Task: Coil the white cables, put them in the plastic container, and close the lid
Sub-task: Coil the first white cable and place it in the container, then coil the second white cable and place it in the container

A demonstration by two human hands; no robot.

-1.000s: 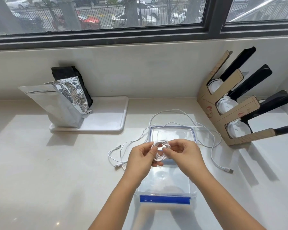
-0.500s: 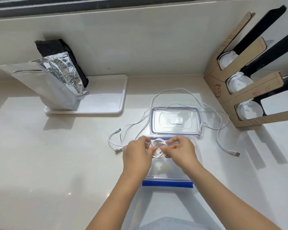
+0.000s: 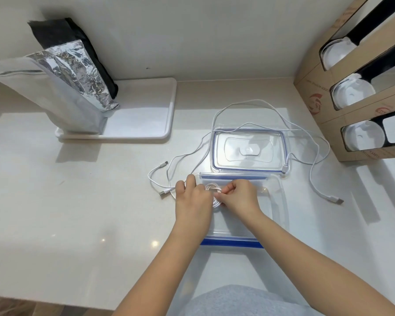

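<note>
White coiled cable (image 3: 213, 190), pinched between our left hand (image 3: 193, 201) and right hand (image 3: 238, 197) over the plastic container (image 3: 276, 208): light, limp, springy; we grip across the loops.

Worktop (image 3: 78, 213): smooth pale stone look, slight gloss with glints. Container (image 3: 276, 201): clear glossy plastic, blue trim. Lid (image 3: 249, 135): same clear plastic, blue seal. Cables (image 3: 315, 185): smooth white plastic sheath, metal plug ends. Pouch (image 3: 55, 99): crinkled shiny foil. Black bag (image 3: 55, 35): matt. Tray (image 3: 164, 133): smooth white plastic. Rack (image 3: 315, 87): matt brown cardboard.
</note>
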